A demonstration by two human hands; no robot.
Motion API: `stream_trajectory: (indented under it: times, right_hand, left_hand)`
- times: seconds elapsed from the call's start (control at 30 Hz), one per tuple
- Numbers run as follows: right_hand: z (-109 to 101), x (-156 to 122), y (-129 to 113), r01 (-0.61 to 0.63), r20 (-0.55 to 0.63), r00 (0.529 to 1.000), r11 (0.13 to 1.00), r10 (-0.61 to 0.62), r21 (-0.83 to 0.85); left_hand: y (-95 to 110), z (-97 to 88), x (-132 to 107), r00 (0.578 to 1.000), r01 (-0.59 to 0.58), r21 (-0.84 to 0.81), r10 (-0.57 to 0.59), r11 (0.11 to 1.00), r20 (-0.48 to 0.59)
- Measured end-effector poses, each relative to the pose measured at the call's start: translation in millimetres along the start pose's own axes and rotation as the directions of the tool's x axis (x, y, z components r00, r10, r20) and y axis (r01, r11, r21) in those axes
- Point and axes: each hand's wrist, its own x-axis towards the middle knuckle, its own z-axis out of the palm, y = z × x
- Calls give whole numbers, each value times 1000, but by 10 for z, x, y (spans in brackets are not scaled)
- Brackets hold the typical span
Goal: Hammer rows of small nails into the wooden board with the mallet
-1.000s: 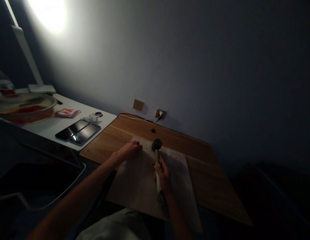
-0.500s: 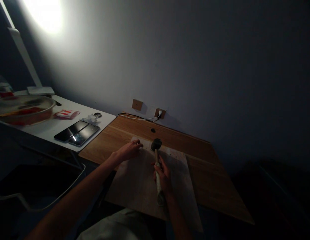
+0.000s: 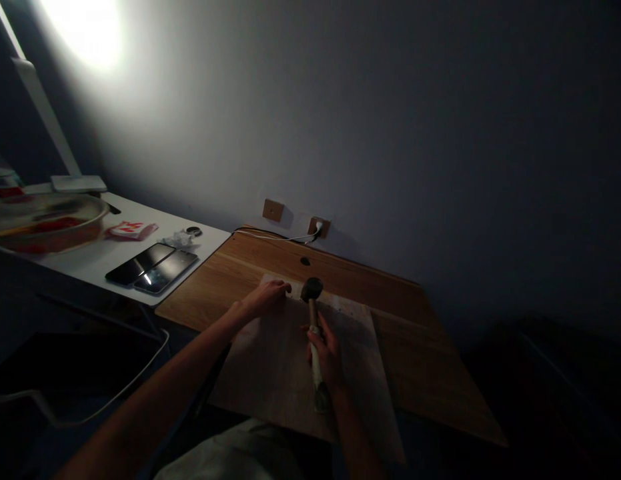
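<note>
Recording, we find the grip of the right hand clamped on a rubber mallet, its head over the far edge of a pale board; the left hand lies open on that board, with free tabletop beyond.

A glaring lamp at top left leaves everything else dim.

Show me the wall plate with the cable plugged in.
The wall plate on the right: a white cable plugs into it, while the wall plate to its left has nothing plugged in.
</note>
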Motion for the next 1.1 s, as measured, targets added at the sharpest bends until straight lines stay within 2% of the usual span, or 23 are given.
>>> stream_trajectory:
  times: [0.2,0.3,0.53,0.87,1.1]
  right_hand:
    - [-16,-11,-15,-8,16,1000,1000,8,-17]
    - [-20,-18,-25,-12,20,1000,1000,12,-22]
    - [5,-1,-5,-13,-6,1000,1000,13,10]
    - [7,-20,-18,-14,4,1000,1000,14,15]
    - [12,-16,-23,-23,-3,1000,1000,23,14]
  left_hand:
    - [-62,-33,-65,999,-43,59,41,997,30]
    - [-66,-33,-87,998,-50,31,49,998,33]
    - [9,9,44,1000,-1,26,1,1000,-8]
    - [60,61,138,999,-1,70,3,998,-35]
    - [42,10,127,998,-65,42,66,997,-21]
